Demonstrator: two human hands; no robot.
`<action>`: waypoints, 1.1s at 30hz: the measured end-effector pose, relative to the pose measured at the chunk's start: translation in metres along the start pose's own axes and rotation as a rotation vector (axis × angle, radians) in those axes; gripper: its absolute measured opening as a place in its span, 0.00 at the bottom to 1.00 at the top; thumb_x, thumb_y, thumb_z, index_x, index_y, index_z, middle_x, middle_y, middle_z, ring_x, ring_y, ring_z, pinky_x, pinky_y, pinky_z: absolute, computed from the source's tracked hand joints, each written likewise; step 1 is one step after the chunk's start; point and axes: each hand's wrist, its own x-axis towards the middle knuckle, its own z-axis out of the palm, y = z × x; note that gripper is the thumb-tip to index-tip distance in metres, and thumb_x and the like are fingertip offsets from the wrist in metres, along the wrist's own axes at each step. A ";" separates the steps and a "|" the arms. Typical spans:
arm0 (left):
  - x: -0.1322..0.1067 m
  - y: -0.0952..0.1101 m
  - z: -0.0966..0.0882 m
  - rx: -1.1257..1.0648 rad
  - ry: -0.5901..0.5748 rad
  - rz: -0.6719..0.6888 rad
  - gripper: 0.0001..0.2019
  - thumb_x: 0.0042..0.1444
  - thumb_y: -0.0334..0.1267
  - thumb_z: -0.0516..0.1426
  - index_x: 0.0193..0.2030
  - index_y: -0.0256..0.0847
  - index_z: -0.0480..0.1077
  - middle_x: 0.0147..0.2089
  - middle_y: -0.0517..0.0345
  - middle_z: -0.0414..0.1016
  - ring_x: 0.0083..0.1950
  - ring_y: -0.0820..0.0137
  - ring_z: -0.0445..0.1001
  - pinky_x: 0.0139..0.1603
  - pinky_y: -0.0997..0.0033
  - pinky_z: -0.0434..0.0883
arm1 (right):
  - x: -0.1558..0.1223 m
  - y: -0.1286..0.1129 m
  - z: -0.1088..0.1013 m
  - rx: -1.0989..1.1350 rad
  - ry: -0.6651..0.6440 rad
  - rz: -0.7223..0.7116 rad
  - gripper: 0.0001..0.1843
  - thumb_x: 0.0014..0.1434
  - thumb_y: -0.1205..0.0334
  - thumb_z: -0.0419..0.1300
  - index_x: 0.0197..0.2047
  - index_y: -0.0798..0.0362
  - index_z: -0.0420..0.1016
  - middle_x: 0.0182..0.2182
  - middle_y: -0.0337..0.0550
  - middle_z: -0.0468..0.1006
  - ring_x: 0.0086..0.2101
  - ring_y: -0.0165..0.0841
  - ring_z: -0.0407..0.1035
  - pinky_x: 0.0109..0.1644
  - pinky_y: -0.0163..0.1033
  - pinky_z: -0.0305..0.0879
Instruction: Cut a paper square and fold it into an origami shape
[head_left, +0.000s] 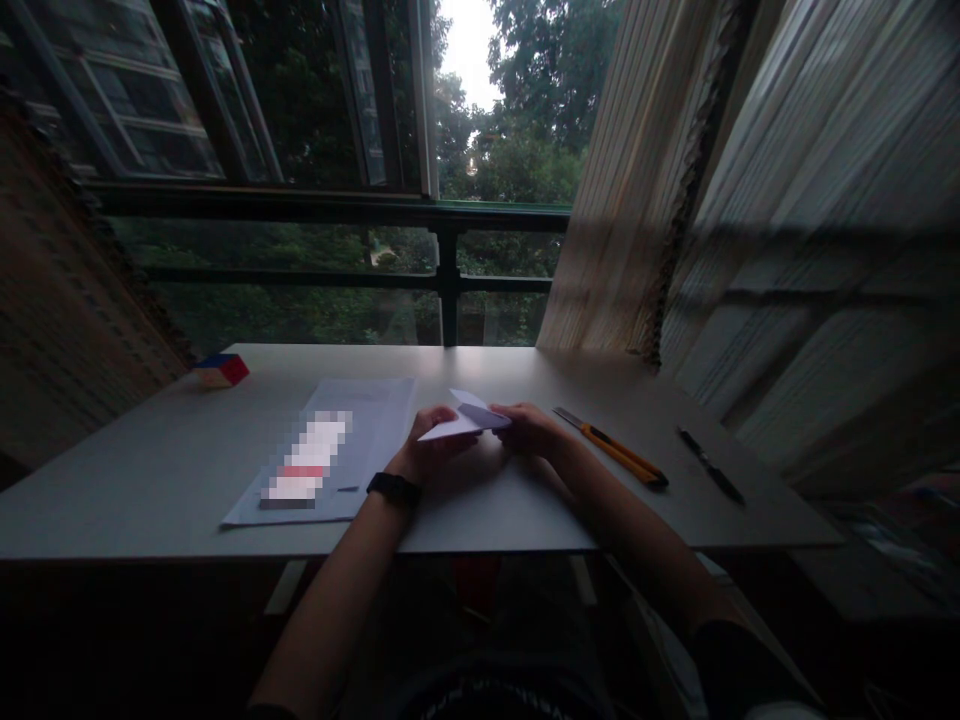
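Note:
A folded piece of white paper point(466, 419) is held between my two hands, just above the middle of the table. My left hand point(433, 445), with a dark watch on its wrist, grips the paper's left side from below. At the right end of the paper, the fingers of my right hand point(529, 428) pinch its edge. Parts of the fingers on both hands are hidden behind the paper or lost in shadow. One flap of the paper stands up at an angle.
White sheets point(382, 420) lie left of my hands on the white table point(150, 480). A puzzle cube point(223, 371) sits at the back left. To the right are a yellow utility knife point(619, 455) and a dark pen point(711, 465). Curtains point(607, 200) hang beside the window.

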 end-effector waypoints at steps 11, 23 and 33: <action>0.008 -0.004 -0.003 -0.048 0.053 -0.035 0.07 0.51 0.33 0.52 0.29 0.33 0.69 0.21 0.55 0.70 0.22 0.72 0.68 0.24 0.74 0.68 | -0.008 -0.005 -0.001 0.005 -0.070 0.019 0.15 0.49 0.53 0.60 0.27 0.58 0.67 0.17 0.37 0.68 0.16 0.23 0.57 0.18 0.29 0.50; -0.005 0.002 0.001 -0.021 -0.002 -0.032 0.11 0.48 0.40 0.52 0.33 0.34 0.70 0.24 0.51 0.72 0.26 0.67 0.70 0.26 0.71 0.68 | -0.014 -0.012 0.004 -0.155 -0.009 0.008 0.16 0.47 0.54 0.63 0.21 0.59 0.67 0.14 0.38 0.67 0.14 0.22 0.58 0.15 0.28 0.49; -0.001 0.002 0.004 0.065 0.016 -0.056 0.15 0.50 0.46 0.52 0.25 0.35 0.68 0.19 0.54 0.69 0.19 0.71 0.65 0.22 0.72 0.62 | -0.014 -0.012 0.003 -0.235 -0.082 -0.023 0.17 0.47 0.56 0.64 0.19 0.60 0.68 0.12 0.36 0.66 0.14 0.21 0.57 0.15 0.28 0.50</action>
